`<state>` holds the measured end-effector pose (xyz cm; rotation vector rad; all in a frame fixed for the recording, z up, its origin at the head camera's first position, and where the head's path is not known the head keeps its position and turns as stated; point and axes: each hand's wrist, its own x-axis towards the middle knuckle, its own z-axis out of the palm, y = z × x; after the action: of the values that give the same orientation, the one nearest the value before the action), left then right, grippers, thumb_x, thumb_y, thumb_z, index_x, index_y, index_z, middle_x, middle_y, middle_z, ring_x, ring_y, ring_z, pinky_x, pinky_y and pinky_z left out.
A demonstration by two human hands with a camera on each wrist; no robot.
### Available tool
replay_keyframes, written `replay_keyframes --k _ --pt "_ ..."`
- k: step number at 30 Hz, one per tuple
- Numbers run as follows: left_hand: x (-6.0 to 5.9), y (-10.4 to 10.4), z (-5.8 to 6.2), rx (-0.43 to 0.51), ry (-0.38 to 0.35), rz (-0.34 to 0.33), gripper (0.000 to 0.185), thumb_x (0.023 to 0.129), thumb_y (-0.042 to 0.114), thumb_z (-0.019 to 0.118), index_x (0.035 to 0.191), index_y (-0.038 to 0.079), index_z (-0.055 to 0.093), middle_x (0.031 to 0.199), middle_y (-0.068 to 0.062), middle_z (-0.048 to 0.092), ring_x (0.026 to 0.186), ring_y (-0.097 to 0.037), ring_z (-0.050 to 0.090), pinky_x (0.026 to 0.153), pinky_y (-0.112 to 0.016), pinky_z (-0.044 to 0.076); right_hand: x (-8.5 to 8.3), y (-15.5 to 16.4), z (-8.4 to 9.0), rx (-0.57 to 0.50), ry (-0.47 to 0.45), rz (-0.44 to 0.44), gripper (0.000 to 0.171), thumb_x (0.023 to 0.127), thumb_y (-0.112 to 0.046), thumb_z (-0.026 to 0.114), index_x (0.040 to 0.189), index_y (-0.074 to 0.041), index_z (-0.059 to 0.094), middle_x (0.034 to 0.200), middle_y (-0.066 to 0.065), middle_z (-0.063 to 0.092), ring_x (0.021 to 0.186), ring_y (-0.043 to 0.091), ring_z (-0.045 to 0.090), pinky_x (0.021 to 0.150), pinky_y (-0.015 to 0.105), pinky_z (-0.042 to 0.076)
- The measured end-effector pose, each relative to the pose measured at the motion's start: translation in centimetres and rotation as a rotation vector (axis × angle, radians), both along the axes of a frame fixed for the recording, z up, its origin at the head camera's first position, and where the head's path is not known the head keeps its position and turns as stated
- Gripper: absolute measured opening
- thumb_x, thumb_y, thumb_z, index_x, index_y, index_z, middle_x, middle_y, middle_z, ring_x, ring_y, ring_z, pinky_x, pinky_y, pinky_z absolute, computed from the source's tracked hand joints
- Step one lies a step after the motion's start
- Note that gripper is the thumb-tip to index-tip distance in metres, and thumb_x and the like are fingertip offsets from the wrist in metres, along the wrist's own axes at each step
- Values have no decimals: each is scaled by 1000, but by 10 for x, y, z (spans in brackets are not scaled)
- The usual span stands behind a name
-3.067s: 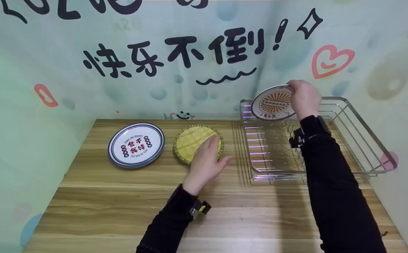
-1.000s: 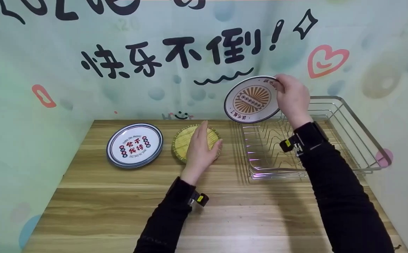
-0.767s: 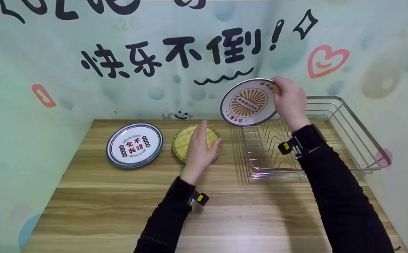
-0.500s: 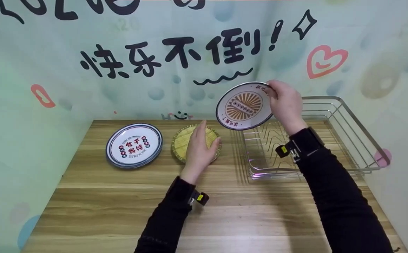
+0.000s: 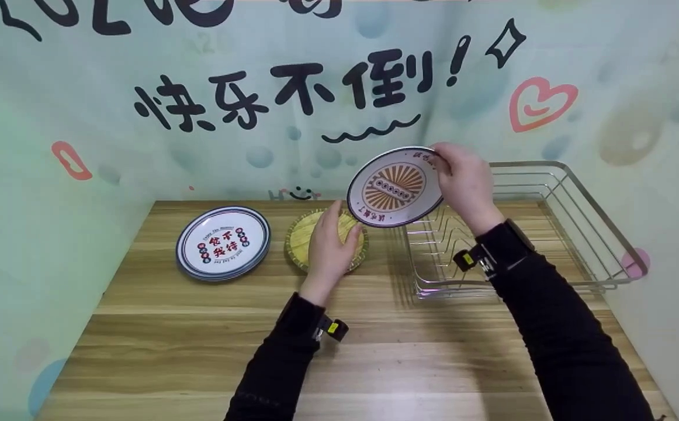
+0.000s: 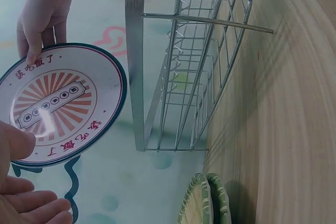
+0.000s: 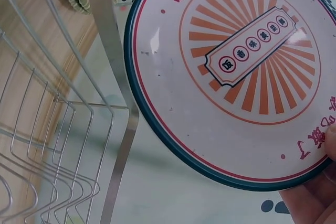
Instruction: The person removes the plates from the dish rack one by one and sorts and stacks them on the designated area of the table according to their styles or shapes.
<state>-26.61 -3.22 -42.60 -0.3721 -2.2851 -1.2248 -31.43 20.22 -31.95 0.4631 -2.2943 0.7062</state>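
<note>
My right hand pinches the rim of a white plate with a dark border and an orange sunburst. In the right wrist view the plate fills much of the picture, tilted, thumb at its edge. My left hand is held with fingers fairly straight above a round woven mat. Its fingertips are close to the plate's left edge; whether they touch, I cannot tell. In the left wrist view the left thumb overlaps the plate. Part of the mat is hidden by that hand.
A wire dish rack stands at the right of the wooden table, partly behind the right arm. A stack of blue-rimmed white plates lies at the left. A printed cloth backdrop rises behind the table.
The right hand has carried the plate from over the rack to the left and, lately, lower, toward the left hand. The left hand shifted slightly at first, then stayed nearly still.
</note>
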Motion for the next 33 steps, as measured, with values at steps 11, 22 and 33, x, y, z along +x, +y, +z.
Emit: replay_keyframes --k 11,22,33 --pt "0 -2 0 139 140 -5 32 93 4 66 124 -4 60 111 -16 68 101 -25 66 91 -28 53 13 -10 1 24 -8 63 10 96 -10 64 97 -2 71 95 15 73 86 32 68 75 46 54" --pt "6 -3 -3 187 188 66 7 90 2 68 95 -3 69 80 -11 70 68 -20 65 61 -31 56 20 -15 -2 29 -51 89 9 96 -9 65 93 -1 69 94 16 71 84 32 66 73 45 53" --pt "14 -7 3 315 166 1 10 86 -4 70 96 -6 72 85 -14 73 69 -22 69 62 -27 58 23 -14 0 12 -152 97 11 97 -11 64 98 -1 69 94 16 70 81 29 62 72 43 52"
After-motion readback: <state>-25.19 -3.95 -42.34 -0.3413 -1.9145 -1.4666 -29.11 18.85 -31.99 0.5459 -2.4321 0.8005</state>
